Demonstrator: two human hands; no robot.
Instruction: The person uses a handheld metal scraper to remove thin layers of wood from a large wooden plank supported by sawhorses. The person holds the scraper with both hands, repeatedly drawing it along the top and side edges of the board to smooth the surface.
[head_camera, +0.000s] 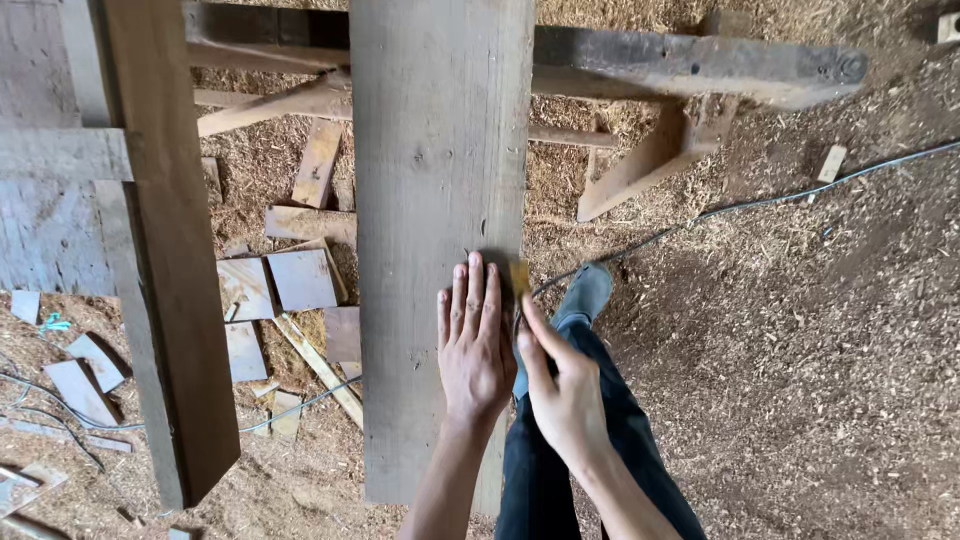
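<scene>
Left hand (473, 345) flat, fingers spread on the wide plank (440, 200), right hand (560, 385) pinching a small yellowish piece (520, 277) at the plank's right edge.

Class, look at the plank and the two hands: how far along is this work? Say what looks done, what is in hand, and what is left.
Done: the wide plank lies on the trestle beam, with offcuts and sawdust below. In hand: the left hand presses flat on the plank; the right hand holds a small yellowish object at its edge. Left: no cut shows there yet.
</scene>
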